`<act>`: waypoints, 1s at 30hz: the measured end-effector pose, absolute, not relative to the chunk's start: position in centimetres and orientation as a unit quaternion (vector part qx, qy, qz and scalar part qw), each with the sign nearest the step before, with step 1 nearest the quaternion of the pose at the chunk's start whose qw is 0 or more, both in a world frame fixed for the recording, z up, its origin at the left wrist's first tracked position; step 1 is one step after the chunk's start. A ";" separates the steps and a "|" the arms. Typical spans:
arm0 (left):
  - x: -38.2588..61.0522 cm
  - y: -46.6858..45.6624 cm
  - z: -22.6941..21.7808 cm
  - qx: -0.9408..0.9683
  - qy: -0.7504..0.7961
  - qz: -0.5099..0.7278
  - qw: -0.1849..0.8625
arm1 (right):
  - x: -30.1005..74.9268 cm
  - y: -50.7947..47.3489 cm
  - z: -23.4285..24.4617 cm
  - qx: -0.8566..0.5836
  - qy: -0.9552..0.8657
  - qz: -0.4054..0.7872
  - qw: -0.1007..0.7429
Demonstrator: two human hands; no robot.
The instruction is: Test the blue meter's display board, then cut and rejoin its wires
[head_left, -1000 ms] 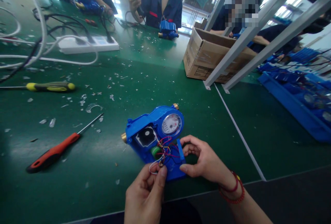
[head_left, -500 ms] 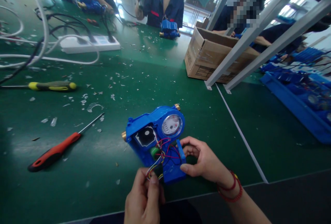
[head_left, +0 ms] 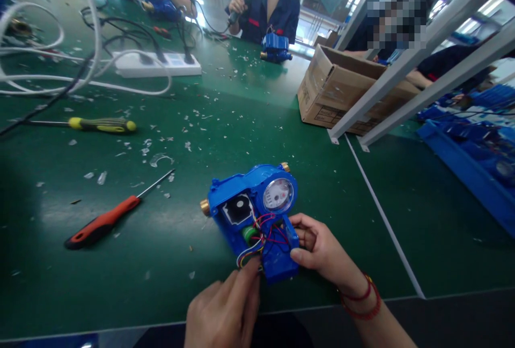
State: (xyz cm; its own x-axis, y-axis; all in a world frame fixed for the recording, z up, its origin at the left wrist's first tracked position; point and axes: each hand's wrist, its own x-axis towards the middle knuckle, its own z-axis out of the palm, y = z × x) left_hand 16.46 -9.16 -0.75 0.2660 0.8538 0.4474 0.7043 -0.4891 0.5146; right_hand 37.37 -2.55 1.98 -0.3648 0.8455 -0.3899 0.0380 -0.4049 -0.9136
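Observation:
A blue water meter (head_left: pixel 257 198) with an open housing lies on the green table (head_left: pixel 201 262) near its front edge. It has a round dial, brass ends and a bundle of coloured wires (head_left: pixel 257 243) spilling from the open part. My right hand (head_left: pixel 322 251) grips the meter's lower right corner. My left hand (head_left: pixel 225 310) sits just below the meter, with its fingertips pinching the wires at the housing's lower edge.
A red-handled screwdriver (head_left: pixel 104 222) lies left of the meter, a yellow-handled one (head_left: pixel 102 124) farther back. A white power strip (head_left: pixel 156 63) with cables, a cardboard box (head_left: pixel 346 90), grey frame bars (head_left: pixel 418 53) and blue trays (head_left: pixel 475 160) stand around. Other people work across the table.
My left hand has slid lower and its fingers now reach up to the wires. The view has shifted slightly, so the meter sits a bit further right. My right hand keeps its grip.

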 end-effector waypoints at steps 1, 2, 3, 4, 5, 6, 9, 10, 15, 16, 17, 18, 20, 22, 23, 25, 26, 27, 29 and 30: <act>16.1 -8.9 -0.9 0.805 0.472 0.349 0.082 | 37.4 -2.6 2.0 -0.482 -0.456 0.688 0.293; 15.9 -8.7 -1.0 0.819 0.456 0.346 0.053 | 37.4 -2.6 2.1 -0.483 -0.453 0.690 0.292; 15.6 -8.6 -1.1 0.830 0.443 0.338 0.022 | 37.3 -2.7 2.1 -0.485 -0.450 0.691 0.291; 15.5 -8.6 -1.2 0.842 0.432 0.324 -0.008 | 37.3 -2.7 2.1 -0.486 -0.449 0.691 0.290; 15.3 -8.6 -1.3 0.850 0.423 0.311 -0.034 | 37.2 -2.7 2.2 -0.488 -0.448 0.690 0.291; 15.2 -8.7 -1.4 0.857 0.418 0.298 -0.052 | 37.2 -2.7 2.3 -0.491 -0.450 0.687 0.291; 15.1 -9.0 -1.6 0.863 0.415 0.281 -0.059 | 37.0 -2.8 2.4 -0.505 -0.457 0.670 0.296; 15.1 -9.0 -1.5 0.860 0.420 0.285 -0.056 | 37.0 -2.9 2.5 -0.509 -0.459 0.665 0.298; 15.8 -9.0 -0.7 0.824 0.451 0.339 -0.057 | 36.9 -3.5 2.9 -0.512 -0.476 0.650 0.297; 16.1 -8.9 -0.5 0.826 0.448 0.337 -0.056 | 36.9 -3.7 3.0 -0.515 -0.483 0.644 0.295; 16.3 -8.8 -0.4 0.830 0.443 0.333 -0.055 | 36.9 -3.8 3.2 -0.519 -0.492 0.635 0.292; 16.5 -8.7 -0.3 0.834 0.437 0.332 -0.053 | 36.8 -3.9 3.3 -0.524 -0.502 0.624 0.291; 16.9 -8.6 -0.3 0.839 0.426 0.336 -0.048 | 36.8 -4.2 3.7 -0.534 -0.525 0.596 0.290; 17.1 -8.6 -0.5 0.845 0.412 0.340 -0.040 | 36.7 -4.4 4.1 -0.548 -0.549 0.562 0.287; 17.0 -8.6 -0.5 0.848 0.408 0.337 -0.034 | 36.8 -4.6 4.2 -0.556 -0.561 0.542 0.286; 16.9 -8.7 -0.5 0.852 0.400 0.338 -0.021 | 36.9 -4.8 4.3 -0.570 -0.579 0.511 0.279; 16.8 -8.7 -0.4 0.851 0.396 0.345 -0.009 | 36.9 -4.9 4.3 -0.575 -0.583 0.503 0.277; 16.6 -8.7 -0.2 0.846 0.397 0.357 0.007 | 37.0 -5.0 4.3 -0.578 -0.582 0.501 0.275; 16.4 -8.5 0.4 0.826 0.408 0.387 0.033 | 37.1 -5.0 4.2 -0.577 -0.574 0.514 0.270; 16.4 -8.3 0.8 0.814 0.422 0.398 0.035 | 37.1 -5.0 4.2 -0.574 -0.569 0.524 0.268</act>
State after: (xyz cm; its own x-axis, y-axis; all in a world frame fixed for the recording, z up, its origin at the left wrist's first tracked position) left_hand 16.41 -8.30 0.81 0.3273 0.7153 0.6174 0.6592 -0.6410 0.3932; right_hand 37.13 -5.00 4.22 -0.1969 0.9344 -0.2968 0.3719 -0.2089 -0.9045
